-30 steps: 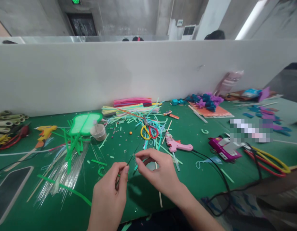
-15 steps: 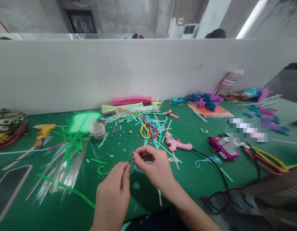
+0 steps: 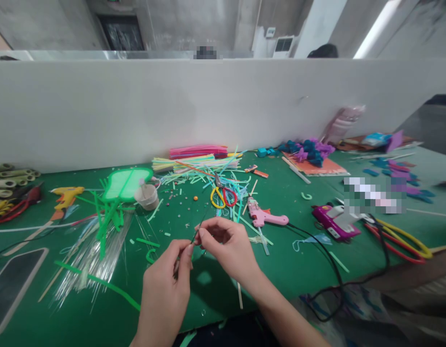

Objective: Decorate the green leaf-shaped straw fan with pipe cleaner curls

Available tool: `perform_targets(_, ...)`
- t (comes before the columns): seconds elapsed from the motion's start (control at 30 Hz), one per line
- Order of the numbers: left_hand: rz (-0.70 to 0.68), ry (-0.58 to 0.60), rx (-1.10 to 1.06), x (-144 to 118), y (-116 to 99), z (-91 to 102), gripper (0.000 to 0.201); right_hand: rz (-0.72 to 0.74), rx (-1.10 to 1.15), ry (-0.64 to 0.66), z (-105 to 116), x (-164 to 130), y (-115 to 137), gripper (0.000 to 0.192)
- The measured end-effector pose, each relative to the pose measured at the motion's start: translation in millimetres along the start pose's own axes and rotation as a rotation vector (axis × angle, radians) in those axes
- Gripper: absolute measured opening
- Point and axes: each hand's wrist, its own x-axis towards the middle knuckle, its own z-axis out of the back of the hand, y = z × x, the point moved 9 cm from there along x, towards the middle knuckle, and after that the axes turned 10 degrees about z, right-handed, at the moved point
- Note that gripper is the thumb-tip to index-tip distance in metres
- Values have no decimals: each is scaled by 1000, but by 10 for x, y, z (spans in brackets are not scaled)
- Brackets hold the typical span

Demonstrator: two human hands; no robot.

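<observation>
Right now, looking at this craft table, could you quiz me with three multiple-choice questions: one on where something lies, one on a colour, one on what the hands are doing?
1. Where do the scissors lie?
A. beyond the hands
B. on the phone
C. in the cup

2. What colour is the glue gun right of the scissors?
A. black
B. pink
C. white

3. How is the thin dark stick held?
A. lying loose
B. pinched by left hand and right hand
C. taped down

Answers: A, they rest among straws farther up the table; B, its body is pink; B, fingertips of both hands grip it.
</observation>
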Motion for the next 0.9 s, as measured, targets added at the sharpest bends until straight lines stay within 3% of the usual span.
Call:
perform_targets(0.33, -5, 32, -16, -9, -11, -75, 27, -122, 88, -5, 32, -3, -142, 12)
perform_targets(0.5, 55, 121, -42, 18, 92, -156, 30, -151, 76, 0, 50, 7, -183, 10)
perform_targets(0.9, 174, 206, -172, -14, 185, -263, 35, -129, 124, -11, 40, -5, -199, 10)
